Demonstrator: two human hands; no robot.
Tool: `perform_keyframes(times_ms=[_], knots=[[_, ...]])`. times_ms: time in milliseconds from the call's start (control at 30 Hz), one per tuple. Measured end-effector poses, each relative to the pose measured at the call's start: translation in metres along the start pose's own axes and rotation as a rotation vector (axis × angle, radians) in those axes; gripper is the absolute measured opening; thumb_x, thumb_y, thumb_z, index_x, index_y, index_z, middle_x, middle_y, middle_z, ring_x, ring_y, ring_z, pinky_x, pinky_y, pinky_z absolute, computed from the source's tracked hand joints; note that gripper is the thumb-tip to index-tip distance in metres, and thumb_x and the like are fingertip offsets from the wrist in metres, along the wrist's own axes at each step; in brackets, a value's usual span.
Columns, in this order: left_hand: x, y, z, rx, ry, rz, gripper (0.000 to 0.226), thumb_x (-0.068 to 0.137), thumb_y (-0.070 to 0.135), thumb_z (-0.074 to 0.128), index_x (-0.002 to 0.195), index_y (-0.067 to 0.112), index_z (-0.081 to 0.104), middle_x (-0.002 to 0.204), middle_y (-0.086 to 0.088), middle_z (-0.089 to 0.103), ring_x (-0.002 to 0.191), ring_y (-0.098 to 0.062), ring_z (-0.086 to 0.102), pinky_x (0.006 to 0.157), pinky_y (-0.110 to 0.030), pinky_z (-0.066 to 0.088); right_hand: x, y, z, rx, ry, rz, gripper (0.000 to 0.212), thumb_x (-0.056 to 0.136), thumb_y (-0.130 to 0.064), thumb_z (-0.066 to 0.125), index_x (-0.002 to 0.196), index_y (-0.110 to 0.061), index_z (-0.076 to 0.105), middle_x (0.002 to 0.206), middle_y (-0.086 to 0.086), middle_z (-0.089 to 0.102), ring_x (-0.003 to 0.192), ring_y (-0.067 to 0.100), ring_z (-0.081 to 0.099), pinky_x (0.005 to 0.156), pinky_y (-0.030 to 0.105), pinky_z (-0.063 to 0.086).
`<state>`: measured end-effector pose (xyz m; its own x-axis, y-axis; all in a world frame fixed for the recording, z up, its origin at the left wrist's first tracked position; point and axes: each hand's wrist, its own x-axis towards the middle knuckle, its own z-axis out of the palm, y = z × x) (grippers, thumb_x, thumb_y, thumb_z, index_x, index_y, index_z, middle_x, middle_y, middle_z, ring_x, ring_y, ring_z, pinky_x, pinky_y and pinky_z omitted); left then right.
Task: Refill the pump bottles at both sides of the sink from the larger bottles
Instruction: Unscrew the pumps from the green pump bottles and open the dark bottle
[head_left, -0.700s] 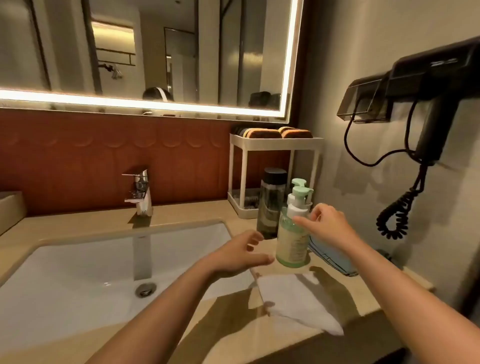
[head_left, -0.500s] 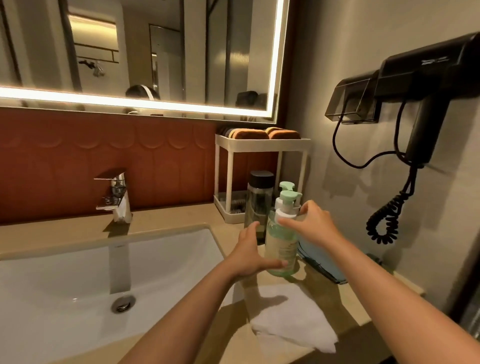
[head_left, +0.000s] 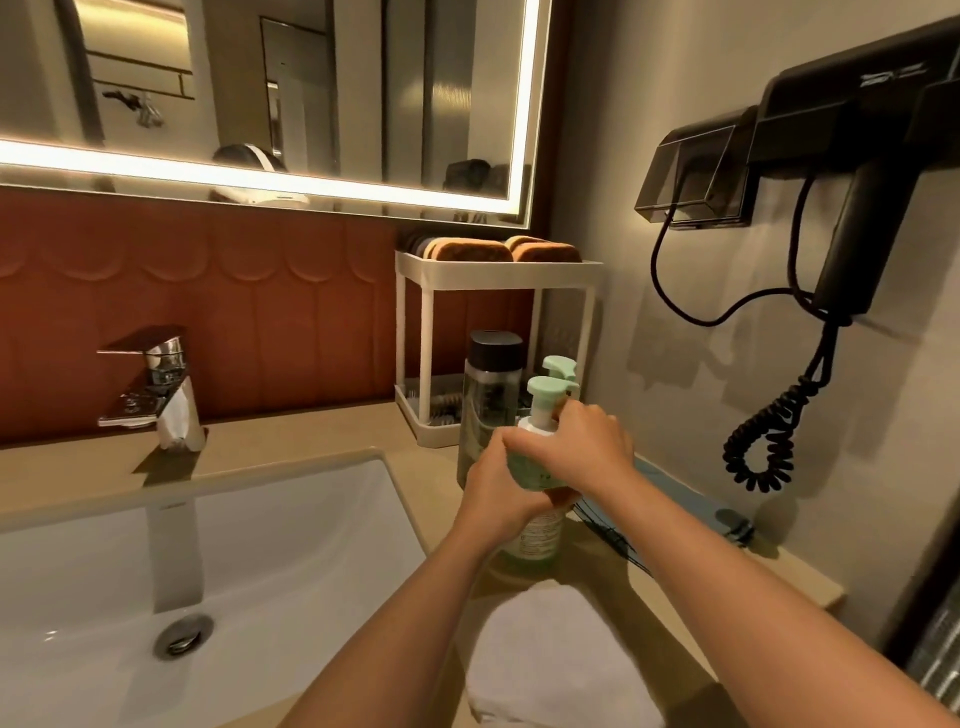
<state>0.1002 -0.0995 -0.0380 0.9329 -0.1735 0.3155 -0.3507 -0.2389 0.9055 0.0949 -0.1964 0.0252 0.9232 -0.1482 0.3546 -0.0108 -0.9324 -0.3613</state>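
Left hand (head_left: 496, 486) curled round the body of the green pump bottle (head_left: 535, 538), right hand (head_left: 589, 447) closed on its white collar (head_left: 537, 422) under the pump head (head_left: 545, 389). Bottle stands on the counter (head_left: 291, 441) right of the sink (head_left: 311, 519). Likely light, slick, squeezable plastic: steady the body, twist at the collar.

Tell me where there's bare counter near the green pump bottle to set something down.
Free: the counter strip behind the sink, between faucet and white rack. Crowded: right of the sink, where the dark-capped bottle, green pump bottle, second pump bottle, blue item and white towel fill the corner.
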Motion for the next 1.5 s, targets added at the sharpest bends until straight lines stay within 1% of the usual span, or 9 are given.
perform_keyframes(times_ms=[133,333,500,667,833,1100,1233,1333,1500], knots=[[-0.003,-0.004,-0.009,0.022,0.028,0.000,0.064,0.067,0.022,0.083,0.111,0.035,0.039,0.098,0.025,0.048,0.100,-0.003,0.047,0.089,-0.027,0.043,0.001,-0.004,0.002,0.006,-0.022,-0.090,0.039,0.077,-0.057,0.053,0.069,-0.019,0.053,0.068,-0.001,0.055,0.071,0.019,0.054,0.057,0.029,0.038],[-0.008,-0.012,-0.022,0.016,0.032,-0.004,0.063,0.066,0.020,0.083,0.113,0.033,0.044,0.106,0.017,0.054,0.102,-0.008,0.053,0.090,-0.031,0.046,0.003,-0.007,0.007,0.093,-0.034,-0.207,0.040,0.072,-0.057,0.055,0.065,-0.017,0.056,0.071,0.002,0.060,0.071,0.018,0.057,0.060,0.035,0.045],[-0.009,-0.015,-0.025,-0.006,0.014,-0.011,0.065,0.064,0.021,0.084,0.117,0.033,0.047,0.111,0.013,0.058,0.106,-0.010,0.055,0.092,-0.036,0.048,0.010,-0.002,0.004,0.109,-0.108,-0.283,0.046,0.073,-0.058,0.062,0.057,-0.017,0.049,0.061,-0.001,0.052,0.062,0.014,0.048,0.053,0.029,0.035],[-0.007,-0.017,-0.029,-0.013,-0.010,-0.017,0.069,0.062,0.025,0.085,0.119,0.035,0.047,0.112,0.013,0.059,0.107,-0.010,0.056,0.090,-0.034,0.047,0.015,-0.001,0.000,0.179,-0.193,-0.357,0.043,0.073,-0.053,0.065,0.073,-0.010,0.064,0.074,0.007,0.064,0.071,0.020,0.058,0.061,0.037,0.044],[-0.006,-0.017,-0.033,-0.038,-0.048,-0.024,0.078,0.053,0.037,0.084,0.122,0.033,0.048,0.116,0.009,0.060,0.110,-0.014,0.057,0.095,-0.043,0.049,0.017,0.000,0.000,0.235,-0.225,-0.387,0.040,0.071,-0.046,0.069,0.079,-0.007,0.066,0.079,0.011,0.066,0.077,0.024,0.061,0.064,0.042,0.049],[-0.010,-0.020,-0.038,-0.023,-0.114,-0.024,0.069,0.063,0.036,0.083,0.122,0.036,0.046,0.117,0.012,0.058,0.112,-0.011,0.056,0.094,-0.035,0.049,0.015,-0.001,0.002,0.224,-0.197,-0.373,0.041,0.072,-0.051,0.066,0.081,-0.011,0.066,0.078,0.005,0.066,0.075,0.019,0.061,0.066,0.038,0.050],[-0.019,-0.020,-0.016,0.150,0.185,-0.114,0.083,0.057,0.046,0.083,0.125,0.038,0.036,0.126,0.010,0.052,0.116,-0.015,0.051,0.098,-0.049,0.045,0.007,-0.009,0.008,0.111,-0.097,-0.307,0.048,0.069,-0.067,0.058,0.065,-0.019,0.054,0.074,0.001,0.061,0.079,0.021,0.057,0.061,0.034,0.045],[-0.026,-0.008,0.001,0.162,0.375,-0.184,0.073,0.062,0.044,0.082,0.115,0.034,0.033,0.118,0.008,0.055,0.112,-0.017,0.054,0.097,-0.045,0.046,-0.003,-0.019,0.010,0.068,-0.031,-0.235,0.046,0.071,-0.064,0.059,0.060,-0.021,0.045,0.076,0.001,0.057,0.081,0.019,0.056,0.060,0.029,0.038],[-0.025,-0.012,-0.003,0.167,0.373,-0.156,0.069,0.065,0.040,0.081,0.120,0.032,0.039,0.116,0.006,0.059,0.110,-0.019,0.055,0.097,-0.046,0.046,-0.008,-0.025,0.009,0.067,0.025,-0.199,0.040,0.073,-0.053,0.058,0.055,-0.022,0.041,0.069,-0.001,0.052,0.074,0.018,0.053,0.050,0.025,0.028]])
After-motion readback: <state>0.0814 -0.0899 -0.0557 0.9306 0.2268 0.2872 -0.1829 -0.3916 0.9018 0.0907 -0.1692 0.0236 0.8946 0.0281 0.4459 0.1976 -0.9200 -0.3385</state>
